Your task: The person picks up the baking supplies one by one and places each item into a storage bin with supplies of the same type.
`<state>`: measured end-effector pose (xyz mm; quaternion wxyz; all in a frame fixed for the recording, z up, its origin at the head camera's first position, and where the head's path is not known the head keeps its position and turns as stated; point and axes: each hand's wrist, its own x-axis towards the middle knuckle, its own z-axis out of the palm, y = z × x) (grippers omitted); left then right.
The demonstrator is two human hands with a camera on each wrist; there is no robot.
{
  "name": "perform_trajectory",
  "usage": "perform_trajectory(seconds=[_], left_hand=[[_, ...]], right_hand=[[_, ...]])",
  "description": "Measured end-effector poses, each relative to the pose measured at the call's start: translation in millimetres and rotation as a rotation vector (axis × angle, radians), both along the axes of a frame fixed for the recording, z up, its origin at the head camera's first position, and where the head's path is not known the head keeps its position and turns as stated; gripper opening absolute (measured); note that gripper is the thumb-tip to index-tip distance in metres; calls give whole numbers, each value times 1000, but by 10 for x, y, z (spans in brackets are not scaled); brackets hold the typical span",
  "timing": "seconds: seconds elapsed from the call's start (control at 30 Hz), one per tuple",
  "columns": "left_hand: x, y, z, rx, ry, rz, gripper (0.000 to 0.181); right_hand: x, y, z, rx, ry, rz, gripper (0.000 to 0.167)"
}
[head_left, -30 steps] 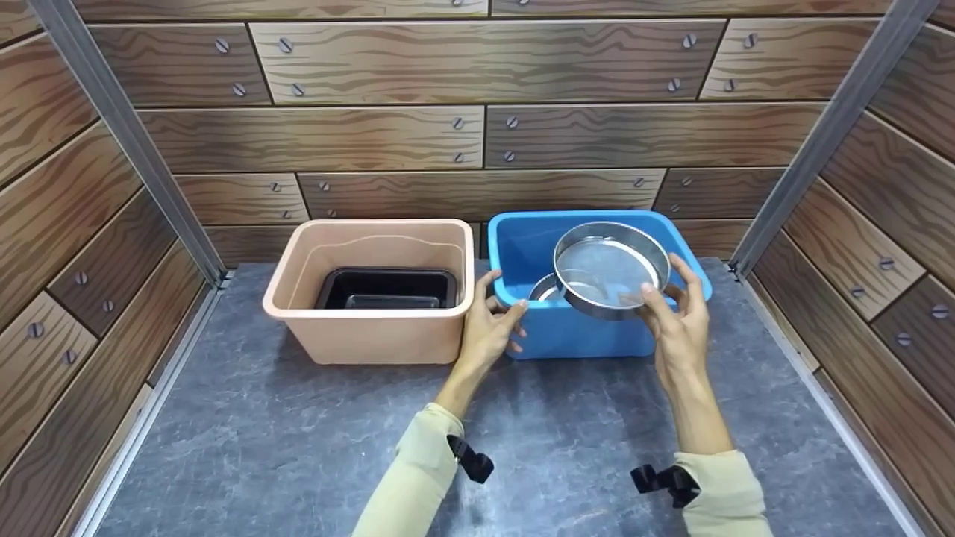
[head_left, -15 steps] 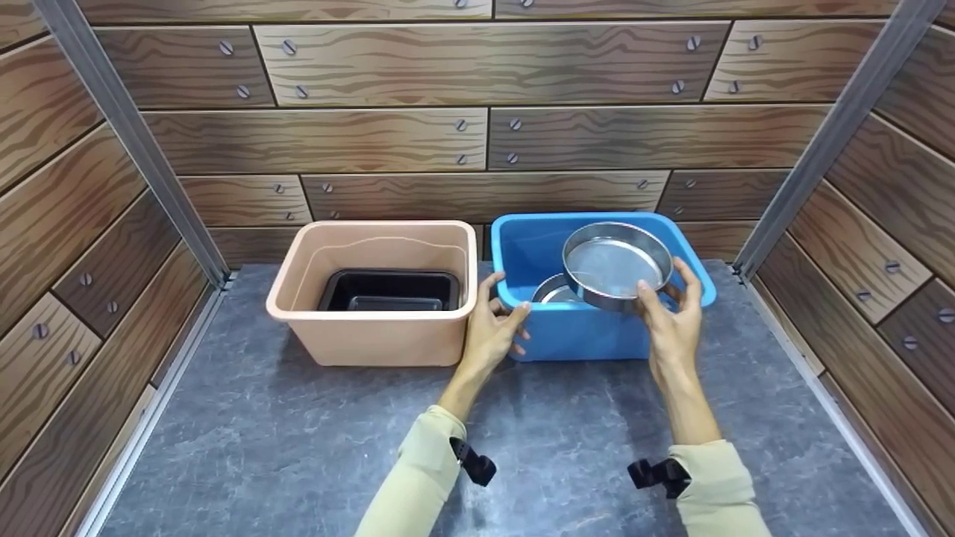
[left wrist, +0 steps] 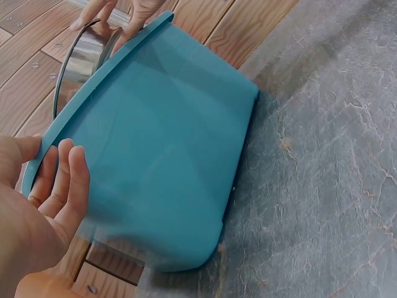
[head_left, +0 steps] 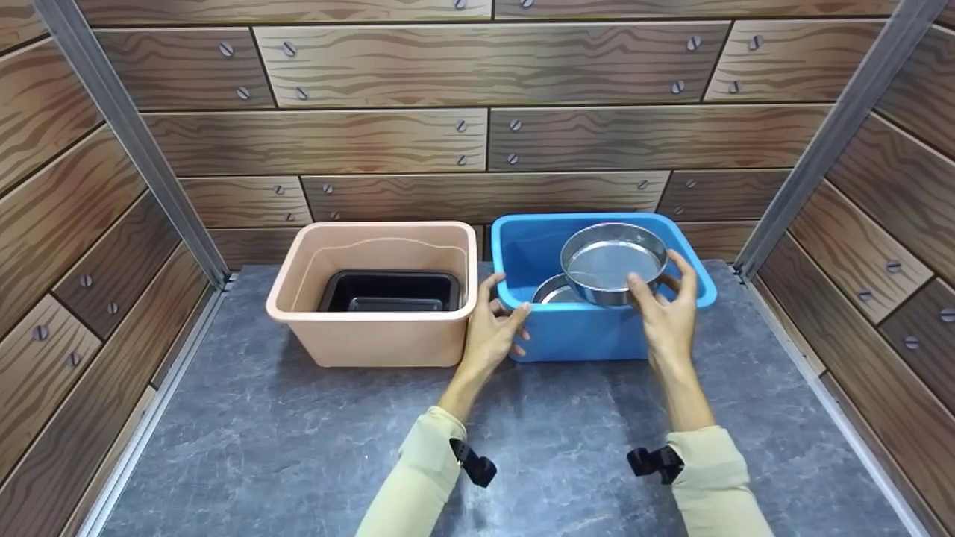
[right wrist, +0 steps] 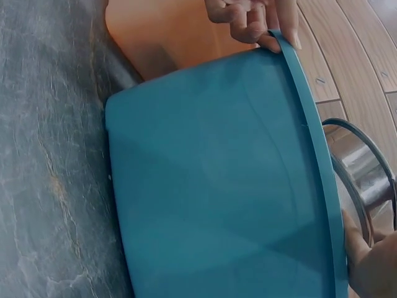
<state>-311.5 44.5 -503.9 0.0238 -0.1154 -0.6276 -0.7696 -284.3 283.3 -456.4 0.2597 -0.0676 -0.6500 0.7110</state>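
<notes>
My right hand (head_left: 669, 324) holds a round metal sieve (head_left: 613, 261), thumb on the near side of its rim and fingers at its right. The sieve is tilted slightly toward me over the blue plastic bin (head_left: 582, 334), with a see-through bottom and a shiny side wall. Below it, inside the bin, part of a second round metal piece (head_left: 550, 289) shows; the sieve hides the rest. My left hand (head_left: 489, 332) grips the bin's front left corner. In the left wrist view, that hand's thumb (left wrist: 28, 148) lies over the rim and its fingers curl under it.
A peach plastic bin (head_left: 388, 341) stands close on the left, with a black rectangular tray (head_left: 392, 280) inside. Both bins rest on a grey marbled surface (head_left: 298, 447). Wood-patterned walls (head_left: 477, 138) with metal corner posts (head_left: 843, 112) enclose the back and sides.
The sieve has become less tilted and settled slightly, its front edge rising. My right hand has shifted a little to the left. The left hand keeps its grip on the bin's rim.
</notes>
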Motion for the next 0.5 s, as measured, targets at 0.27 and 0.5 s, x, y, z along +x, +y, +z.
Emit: perform_trajectory(seconds=[0.27,0.5], left_hand=[[12,-13,6,-21,-9,-4,66],[18,-8,11,-17,-2,-3,67]], right_hand=[[-36,15,38,150,-60,-35,73],[-76,49,69,270,-151,-72,78]])
